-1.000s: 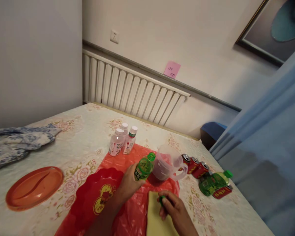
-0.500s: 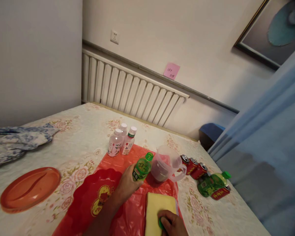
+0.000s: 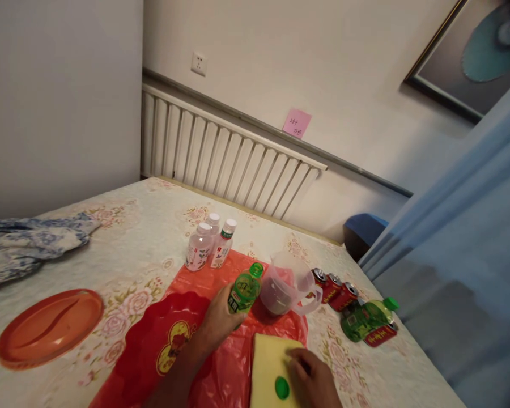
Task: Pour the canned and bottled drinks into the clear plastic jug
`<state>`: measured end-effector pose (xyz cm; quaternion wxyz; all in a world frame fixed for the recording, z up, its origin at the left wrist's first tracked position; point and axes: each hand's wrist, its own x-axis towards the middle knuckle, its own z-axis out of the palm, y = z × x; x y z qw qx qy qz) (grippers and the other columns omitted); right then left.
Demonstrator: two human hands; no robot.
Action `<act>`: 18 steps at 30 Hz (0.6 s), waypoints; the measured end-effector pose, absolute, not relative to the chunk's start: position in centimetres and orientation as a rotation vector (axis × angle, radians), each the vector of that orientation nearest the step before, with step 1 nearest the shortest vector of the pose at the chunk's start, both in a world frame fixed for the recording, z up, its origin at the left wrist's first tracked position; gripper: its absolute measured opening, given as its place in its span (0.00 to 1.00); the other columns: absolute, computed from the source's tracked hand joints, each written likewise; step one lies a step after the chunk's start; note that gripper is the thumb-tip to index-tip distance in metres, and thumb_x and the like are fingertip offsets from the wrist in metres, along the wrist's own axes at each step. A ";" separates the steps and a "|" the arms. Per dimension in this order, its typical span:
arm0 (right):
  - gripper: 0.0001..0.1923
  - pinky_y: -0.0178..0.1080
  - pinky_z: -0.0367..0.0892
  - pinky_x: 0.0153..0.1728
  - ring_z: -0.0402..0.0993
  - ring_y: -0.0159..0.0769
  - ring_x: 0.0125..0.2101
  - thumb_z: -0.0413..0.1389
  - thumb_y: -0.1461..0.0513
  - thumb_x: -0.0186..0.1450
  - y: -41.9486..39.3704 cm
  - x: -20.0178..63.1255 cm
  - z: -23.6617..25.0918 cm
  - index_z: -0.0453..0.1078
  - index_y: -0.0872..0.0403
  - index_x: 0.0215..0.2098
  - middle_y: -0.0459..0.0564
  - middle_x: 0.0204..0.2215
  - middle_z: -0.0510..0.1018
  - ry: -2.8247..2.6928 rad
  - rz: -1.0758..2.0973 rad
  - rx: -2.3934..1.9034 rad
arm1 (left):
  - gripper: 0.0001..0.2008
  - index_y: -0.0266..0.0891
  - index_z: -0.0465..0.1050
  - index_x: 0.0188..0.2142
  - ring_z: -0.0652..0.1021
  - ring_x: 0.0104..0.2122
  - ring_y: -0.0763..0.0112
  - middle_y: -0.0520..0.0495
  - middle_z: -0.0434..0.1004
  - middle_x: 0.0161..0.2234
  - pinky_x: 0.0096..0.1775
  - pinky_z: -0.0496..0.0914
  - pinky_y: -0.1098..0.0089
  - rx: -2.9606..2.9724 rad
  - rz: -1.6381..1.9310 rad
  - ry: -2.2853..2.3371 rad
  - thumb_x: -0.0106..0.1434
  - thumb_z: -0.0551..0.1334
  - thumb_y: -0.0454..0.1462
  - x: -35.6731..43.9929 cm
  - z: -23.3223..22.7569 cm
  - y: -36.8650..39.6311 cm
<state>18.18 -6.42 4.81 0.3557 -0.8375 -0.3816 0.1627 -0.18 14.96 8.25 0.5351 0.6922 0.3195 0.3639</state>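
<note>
My left hand (image 3: 220,313) is wrapped round a green plastic drink bottle (image 3: 243,292). The bottle's mouth has no cap on it and leans slightly to the right. A green bottle cap (image 3: 281,387) lies on a folded yellow cloth (image 3: 267,362). Just right of the cap, my right hand (image 3: 314,377) hovers over the cloth with loosely bent fingers and nothing in them. Close to the bottle's right side stands a clear plastic measuring jug (image 3: 277,286), its handle pointing right. The bottle is above a red plastic sheet (image 3: 225,362).
A red scalloped tray (image 3: 142,340) sits left of my left arm, beyond it an orange lid (image 3: 51,326). Pink-labelled bottles (image 3: 199,249) stand behind. Several red cans (image 3: 344,296) and another green bottle (image 3: 361,320) are at right. Patterned fabric (image 3: 29,246) lies far left.
My right hand has let go of the green cap, leaving it on the yellow cloth, and moved up and right. The bottle in my left hand has shifted slightly left.
</note>
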 end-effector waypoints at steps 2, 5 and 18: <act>0.19 0.41 0.70 0.38 0.77 0.45 0.34 0.55 0.49 0.57 -5.9 19.7 6.1 0.77 0.54 0.35 0.52 0.32 0.82 -0.877 0.289 -2.079 | 0.28 0.38 0.70 0.49 0.76 0.43 0.61 0.46 0.77 0.43 0.45 0.69 0.65 1.639 0.864 0.753 0.46 0.64 0.27 -0.2 8.3 14.9; 0.27 0.43 0.71 0.38 0.77 0.45 0.34 0.60 0.47 0.54 -4.6 22.1 8.7 0.74 0.55 0.46 0.51 0.33 0.81 -0.686 0.135 -1.919 | 0.28 0.38 0.70 0.49 0.76 0.44 0.61 0.45 0.77 0.44 0.46 0.69 0.65 1.652 0.863 0.748 0.46 0.64 0.27 -0.3 8.4 14.9; 0.24 0.35 0.57 0.24 0.51 0.27 0.18 0.64 0.45 0.53 2.4 23.5 12.4 0.60 0.52 0.19 0.36 0.13 0.56 -0.714 0.513 -1.364 | 0.27 0.38 0.71 0.48 0.76 0.43 0.60 0.47 0.77 0.41 0.46 0.69 0.64 1.634 0.856 0.761 0.46 0.64 0.27 -0.2 7.8 15.1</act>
